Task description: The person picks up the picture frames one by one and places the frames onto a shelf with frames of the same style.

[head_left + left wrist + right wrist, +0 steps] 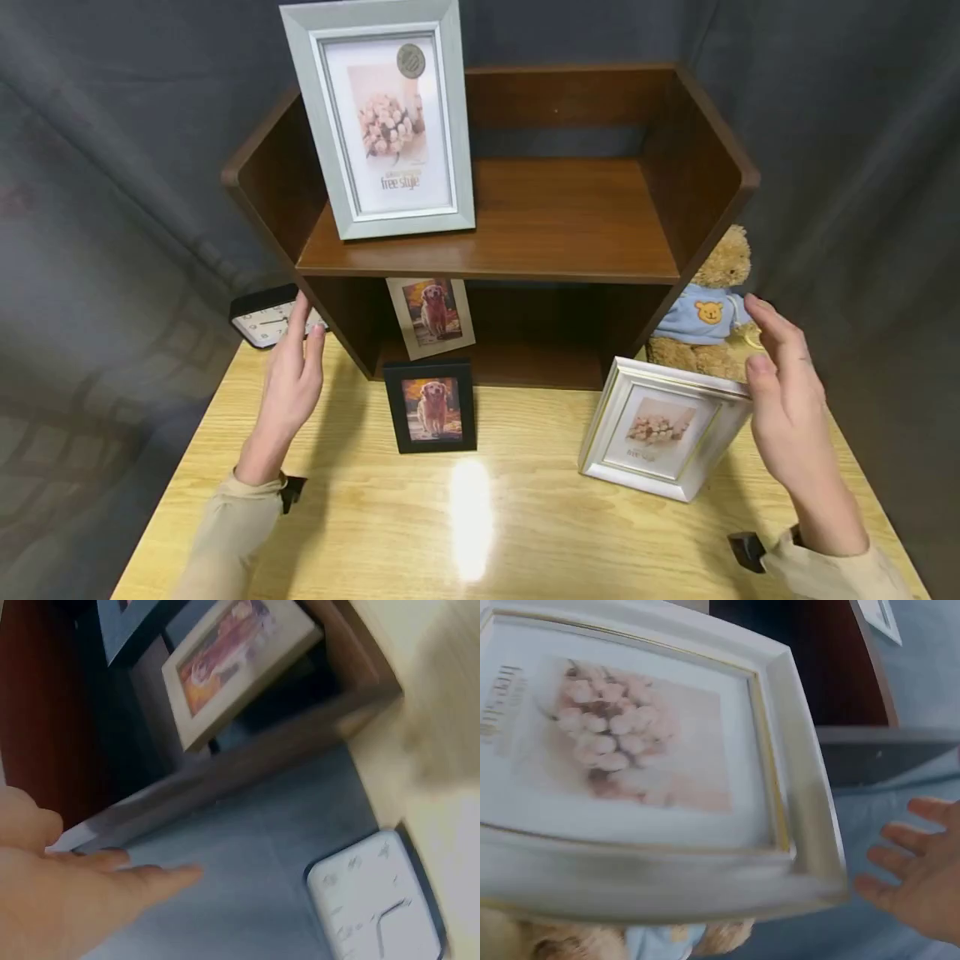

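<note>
My left hand (291, 387), fingers extended, is at the left side of the brown two-tier shelf (577, 217). Just beyond it sits a square clock (262, 323) with a black rim. In the left wrist view, the fingers of the left hand (90, 889) lie along the outer edge of the side panel. On the right, my right hand (791, 417) is raised with relaxed fingers and holds nothing. It is beside a white picture frame (626, 479) with gold trim and a teddy bear (701, 312) in a blue shirt.
A grey-green picture frame (405, 133) stands on the upper shelf board, at the left. Below it, a beige frame (438, 318) leans in the lower compartment. A black frame (433, 408) stands before the shelf on the wooden table (375, 517). Dark curtains (112, 167) hang behind.
</note>
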`<state>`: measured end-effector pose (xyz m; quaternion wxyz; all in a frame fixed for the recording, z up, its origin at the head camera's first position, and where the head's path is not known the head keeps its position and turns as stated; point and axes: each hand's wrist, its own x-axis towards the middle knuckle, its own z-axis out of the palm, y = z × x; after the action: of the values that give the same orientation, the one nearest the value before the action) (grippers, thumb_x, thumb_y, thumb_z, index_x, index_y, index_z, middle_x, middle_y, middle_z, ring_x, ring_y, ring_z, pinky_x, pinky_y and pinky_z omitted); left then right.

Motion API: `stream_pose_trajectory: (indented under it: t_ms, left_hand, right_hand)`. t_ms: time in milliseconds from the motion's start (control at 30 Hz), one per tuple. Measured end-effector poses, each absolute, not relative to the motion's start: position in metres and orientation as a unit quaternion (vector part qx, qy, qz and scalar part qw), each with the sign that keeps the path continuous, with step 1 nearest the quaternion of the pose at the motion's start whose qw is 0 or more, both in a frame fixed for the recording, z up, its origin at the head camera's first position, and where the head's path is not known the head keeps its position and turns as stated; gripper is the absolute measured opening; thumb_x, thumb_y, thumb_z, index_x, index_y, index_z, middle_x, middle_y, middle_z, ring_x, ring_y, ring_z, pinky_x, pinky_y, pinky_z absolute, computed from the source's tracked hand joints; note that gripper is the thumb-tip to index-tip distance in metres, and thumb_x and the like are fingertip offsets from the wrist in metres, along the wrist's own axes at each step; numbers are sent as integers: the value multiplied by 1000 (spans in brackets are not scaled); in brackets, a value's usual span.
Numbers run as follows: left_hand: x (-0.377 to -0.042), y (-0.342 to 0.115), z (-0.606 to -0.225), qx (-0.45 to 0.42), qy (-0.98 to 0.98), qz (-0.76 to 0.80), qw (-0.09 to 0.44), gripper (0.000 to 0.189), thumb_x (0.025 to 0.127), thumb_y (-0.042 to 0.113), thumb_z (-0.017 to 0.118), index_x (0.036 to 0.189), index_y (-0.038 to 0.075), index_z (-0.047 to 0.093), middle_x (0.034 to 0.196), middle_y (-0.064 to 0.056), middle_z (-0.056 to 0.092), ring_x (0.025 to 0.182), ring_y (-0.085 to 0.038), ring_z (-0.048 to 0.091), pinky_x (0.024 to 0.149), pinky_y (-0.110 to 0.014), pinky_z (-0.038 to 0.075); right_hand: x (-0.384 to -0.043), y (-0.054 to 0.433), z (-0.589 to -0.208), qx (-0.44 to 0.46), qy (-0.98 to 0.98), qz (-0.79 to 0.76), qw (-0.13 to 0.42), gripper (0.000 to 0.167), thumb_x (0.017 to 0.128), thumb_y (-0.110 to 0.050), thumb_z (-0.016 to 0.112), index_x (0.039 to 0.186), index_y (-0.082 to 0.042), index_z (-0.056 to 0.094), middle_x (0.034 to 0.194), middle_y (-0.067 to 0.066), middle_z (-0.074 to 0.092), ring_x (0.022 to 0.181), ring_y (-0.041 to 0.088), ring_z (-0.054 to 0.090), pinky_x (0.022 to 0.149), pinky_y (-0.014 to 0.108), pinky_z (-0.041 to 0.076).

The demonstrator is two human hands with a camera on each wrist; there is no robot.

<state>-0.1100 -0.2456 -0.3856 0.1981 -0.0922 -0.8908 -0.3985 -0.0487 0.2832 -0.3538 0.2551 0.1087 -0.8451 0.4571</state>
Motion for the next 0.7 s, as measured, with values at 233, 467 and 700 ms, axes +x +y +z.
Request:
stream_pose_trajectory:
  t_ms: [233, 467, 700]
  left_hand:
    - [-119, -237, -403, -89, -838, -506, 184, 53, 118, 13, 37, 170, 15, 31, 162, -20, 46, 144, -38, 49, 112, -31, 54]
    - [-125, -239, -412, -95, -822, -527, 194, 48, 117, 7, 38, 165, 11, 43, 153, -21, 56, 134, -39, 58, 98, -15, 56]
    - [-128, -239, -415, -96, -827, -518, 199, 48, 115, 3, 41, 163, 10, 45, 151, -23, 58, 131, -41, 60, 95, -14, 57]
  right_hand:
    - [-37, 306, -384, 182, -730, 608, 255, 44, 114, -4, 41, 156, 9, 42, 158, 14, 49, 145, 26, 43, 110, 16, 44]
    - [-23, 323, -414, 215, -727, 624, 189, 55, 108, 14, 44, 161, 11, 28, 160, 15, 46, 140, 19, 50, 105, 17, 43]
    - [-15, 335, -439, 286, -658, 686, 116, 72, 102, 4, 66, 158, 13, 21, 157, 13, 44, 136, 17, 56, 107, 17, 54]
